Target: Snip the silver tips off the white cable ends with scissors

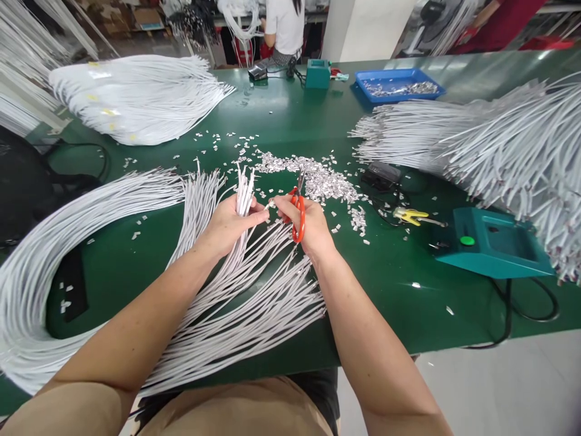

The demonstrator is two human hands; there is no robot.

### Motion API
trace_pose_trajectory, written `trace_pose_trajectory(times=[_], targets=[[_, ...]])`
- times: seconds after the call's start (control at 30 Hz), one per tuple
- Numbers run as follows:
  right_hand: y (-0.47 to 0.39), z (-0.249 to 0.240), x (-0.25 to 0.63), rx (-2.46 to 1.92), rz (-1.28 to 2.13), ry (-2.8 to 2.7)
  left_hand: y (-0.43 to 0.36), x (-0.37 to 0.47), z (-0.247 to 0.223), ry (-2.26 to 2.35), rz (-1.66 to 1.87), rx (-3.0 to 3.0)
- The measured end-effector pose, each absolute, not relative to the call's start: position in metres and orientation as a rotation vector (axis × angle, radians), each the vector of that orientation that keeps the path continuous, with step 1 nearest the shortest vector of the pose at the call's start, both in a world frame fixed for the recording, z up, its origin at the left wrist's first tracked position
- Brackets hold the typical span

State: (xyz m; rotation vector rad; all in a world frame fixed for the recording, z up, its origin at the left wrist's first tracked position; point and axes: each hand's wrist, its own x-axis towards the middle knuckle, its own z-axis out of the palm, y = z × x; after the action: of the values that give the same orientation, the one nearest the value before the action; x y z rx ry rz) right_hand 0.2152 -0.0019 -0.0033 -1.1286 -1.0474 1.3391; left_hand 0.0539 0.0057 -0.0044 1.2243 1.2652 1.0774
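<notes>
My left hand is closed around a small bunch of white cables, whose ends stick up above the fingers. Orange-handled scissors rest in my right hand, blades pointing away from me. Between the two hands, thumb and fingers meet near one cable end; which hand pinches it I cannot tell. More loose white cables fan out under my forearms, their ends lying below my right hand. Small white and silvery scraps are heaped just beyond the scissors.
Cable bundles lie at the back left and right. A blue tray holds small pieces. A teal machine with a green button stands right, near yellow-handled pliers. Two people are in the background.
</notes>
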Motion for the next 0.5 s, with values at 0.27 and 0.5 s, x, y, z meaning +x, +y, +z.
trace_pose_trajectory(times=[0.27, 0.5], targets=[[0.002, -0.014, 0.216, -1.403, 1.091, -1.163, 0.000, 0.055, 0.003, 1.154, 0.988, 1.177], [0.003, -0.017, 0.222, -1.553, 0.549, -1.627, 0.003, 0.049, 0.005, 1.128, 1.000, 1.141]])
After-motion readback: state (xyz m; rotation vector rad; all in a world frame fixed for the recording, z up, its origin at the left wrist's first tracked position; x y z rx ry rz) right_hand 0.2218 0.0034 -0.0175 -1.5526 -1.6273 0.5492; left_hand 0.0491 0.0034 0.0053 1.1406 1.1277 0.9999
